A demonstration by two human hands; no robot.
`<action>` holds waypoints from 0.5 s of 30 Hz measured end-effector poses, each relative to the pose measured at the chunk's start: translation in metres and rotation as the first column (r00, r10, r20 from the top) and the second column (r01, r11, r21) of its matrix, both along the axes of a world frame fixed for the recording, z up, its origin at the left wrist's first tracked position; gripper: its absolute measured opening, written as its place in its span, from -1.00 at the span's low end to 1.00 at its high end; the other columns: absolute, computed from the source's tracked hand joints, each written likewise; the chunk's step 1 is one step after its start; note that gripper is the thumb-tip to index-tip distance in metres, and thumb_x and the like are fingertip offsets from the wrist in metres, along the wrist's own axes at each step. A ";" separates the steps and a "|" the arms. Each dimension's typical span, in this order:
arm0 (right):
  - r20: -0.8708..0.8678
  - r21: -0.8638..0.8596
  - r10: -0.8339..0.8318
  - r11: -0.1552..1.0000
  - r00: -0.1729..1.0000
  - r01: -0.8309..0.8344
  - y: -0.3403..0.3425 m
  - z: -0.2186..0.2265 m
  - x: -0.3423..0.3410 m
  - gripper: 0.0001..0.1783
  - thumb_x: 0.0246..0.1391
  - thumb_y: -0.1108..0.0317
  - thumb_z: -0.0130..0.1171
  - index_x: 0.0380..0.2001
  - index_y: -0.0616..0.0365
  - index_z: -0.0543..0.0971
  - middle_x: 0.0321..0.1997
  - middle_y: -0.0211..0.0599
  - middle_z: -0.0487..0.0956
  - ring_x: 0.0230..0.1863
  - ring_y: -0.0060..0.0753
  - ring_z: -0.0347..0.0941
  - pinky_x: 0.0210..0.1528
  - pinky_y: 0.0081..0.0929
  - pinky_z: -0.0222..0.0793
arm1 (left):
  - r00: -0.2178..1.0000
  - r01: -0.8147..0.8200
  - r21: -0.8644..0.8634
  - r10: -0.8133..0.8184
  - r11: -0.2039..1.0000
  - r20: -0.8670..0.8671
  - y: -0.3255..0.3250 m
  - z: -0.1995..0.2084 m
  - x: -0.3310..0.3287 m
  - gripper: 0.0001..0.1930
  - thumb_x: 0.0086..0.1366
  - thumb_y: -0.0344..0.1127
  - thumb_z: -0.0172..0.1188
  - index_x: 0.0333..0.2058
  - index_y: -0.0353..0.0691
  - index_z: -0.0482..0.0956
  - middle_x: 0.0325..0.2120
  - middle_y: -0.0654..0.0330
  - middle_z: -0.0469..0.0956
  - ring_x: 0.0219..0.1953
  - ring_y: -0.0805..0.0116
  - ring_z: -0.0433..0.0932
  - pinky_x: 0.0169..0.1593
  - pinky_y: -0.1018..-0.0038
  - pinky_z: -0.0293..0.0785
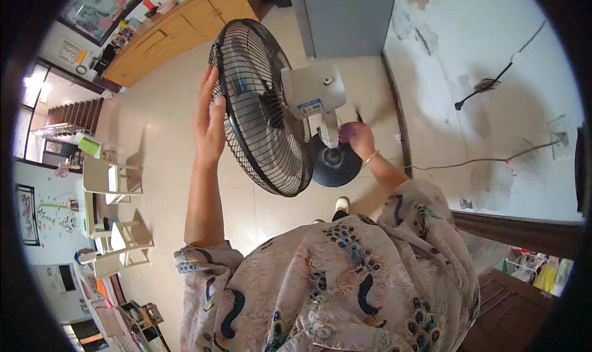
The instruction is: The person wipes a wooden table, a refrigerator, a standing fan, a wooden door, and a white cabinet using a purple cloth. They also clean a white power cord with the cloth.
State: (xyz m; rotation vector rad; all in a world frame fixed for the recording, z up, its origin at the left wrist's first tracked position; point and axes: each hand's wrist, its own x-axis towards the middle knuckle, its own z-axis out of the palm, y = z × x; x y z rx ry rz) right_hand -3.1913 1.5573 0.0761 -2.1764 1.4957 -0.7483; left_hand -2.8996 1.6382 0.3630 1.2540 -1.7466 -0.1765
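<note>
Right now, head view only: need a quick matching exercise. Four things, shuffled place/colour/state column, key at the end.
Things
1. Left hand
2. Right hand
3. Fan base
4. Cabinet

Place, colour or state
A. Beside the fan's white neck, with something purple at it
B. Light-brown wood, toward the upper left of the picture
C. Upright against the outer edge of the black wire cage
D. Black and round

Pairs: 1-C, 2-A, 3-D, 4-B
</note>
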 end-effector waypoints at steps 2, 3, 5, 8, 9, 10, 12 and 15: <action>0.557 0.201 -0.276 0.960 0.783 0.195 0.011 0.005 -0.015 -0.72 -0.10 0.51 0.07 -0.24 0.15 0.56 -0.23 -0.12 0.55 -0.24 -0.13 0.52 -0.13 -0.34 0.43 | 0.998 -0.030 -0.026 0.032 0.999 0.048 0.008 0.002 -0.005 -0.53 0.34 -0.28 -0.07 0.19 -0.29 0.26 0.27 -0.06 0.09 0.33 0.08 0.02 0.32 0.26 -0.07; 0.621 0.111 -0.253 0.965 0.741 0.237 0.007 0.008 -0.014 -0.69 -0.11 0.53 0.07 -0.21 0.17 0.54 -0.20 -0.11 0.54 -0.20 -0.13 0.51 -0.10 -0.34 0.41 | 0.999 -0.044 -0.055 0.046 0.998 0.028 0.013 0.001 -0.009 -0.50 0.32 -0.25 -0.03 0.20 -0.28 0.23 0.27 -0.07 0.07 0.34 0.07 0.00 0.32 0.25 -0.07; 0.736 -0.051 -0.188 0.943 0.650 0.330 0.010 0.062 0.014 -0.63 -0.12 0.58 0.05 -0.15 0.21 0.51 -0.14 -0.08 0.53 -0.12 -0.13 0.49 -0.03 -0.35 0.37 | 0.997 -0.072 -0.100 0.071 0.992 -0.008 0.023 -0.008 -0.020 -0.42 0.29 -0.20 0.05 0.23 -0.27 0.17 0.29 -0.10 0.02 0.34 0.03 -0.03 0.32 0.23 -0.08; 0.642 -0.423 0.041 0.852 0.766 0.309 0.010 0.114 0.056 -0.59 -0.11 0.60 0.07 -0.08 0.26 0.45 0.03 0.00 0.42 0.05 -0.02 0.36 0.11 -0.24 0.25 | 0.992 -0.105 -0.048 0.108 0.993 0.071 0.040 -0.020 -0.035 -0.17 0.10 -0.19 0.26 0.27 -0.26 0.03 0.30 -0.16 -0.10 0.35 -0.08 -0.12 0.32 0.15 -0.10; 0.538 -0.558 0.048 0.769 0.842 0.313 0.008 0.112 0.065 -0.55 -0.11 0.62 0.06 -0.05 0.26 0.44 0.08 -0.01 0.40 0.08 -0.01 0.33 0.14 -0.22 0.22 | 0.984 -0.128 -0.040 0.132 0.991 0.119 0.042 -0.023 -0.041 -0.15 0.07 -0.21 0.28 0.27 -0.27 0.03 0.30 -0.16 -0.10 0.35 -0.10 -0.13 0.32 0.14 -0.10; 0.377 -0.538 0.026 0.820 0.926 0.196 0.016 0.133 0.067 -0.54 -0.10 0.61 0.06 -0.03 0.26 0.43 0.14 0.01 0.33 0.14 0.06 0.25 0.17 -0.16 0.17 | 0.986 -0.120 -0.054 0.125 0.991 0.111 0.043 -0.024 -0.041 -0.14 0.06 -0.22 0.28 0.27 -0.28 0.02 0.30 -0.16 -0.11 0.35 -0.11 -0.14 0.32 0.13 -0.10; 0.557 -0.457 0.048 0.851 0.829 0.258 0.007 0.102 0.066 -0.53 -0.11 0.62 0.00 -0.02 0.25 0.43 0.18 0.03 0.30 0.18 0.09 0.22 0.19 -0.17 0.18 | 0.989 -0.105 -0.083 0.113 0.991 0.097 0.043 -0.026 -0.042 -0.13 0.04 -0.24 0.28 0.27 -0.30 0.00 0.30 -0.16 -0.11 0.35 -0.13 -0.16 0.31 0.12 -0.10; 0.682 -0.353 0.014 0.882 0.731 0.312 -0.008 0.108 0.051 -0.56 -0.09 0.62 -0.03 -0.05 0.24 0.45 0.16 0.06 0.33 0.19 0.09 0.23 0.20 -0.23 0.19 | 0.990 -0.097 -0.120 0.109 0.988 0.093 0.047 -0.026 -0.043 -0.13 0.06 -0.29 0.24 0.29 -0.28 -0.03 0.31 -0.12 -0.10 0.36 0.00 -0.14 0.32 0.18 -0.12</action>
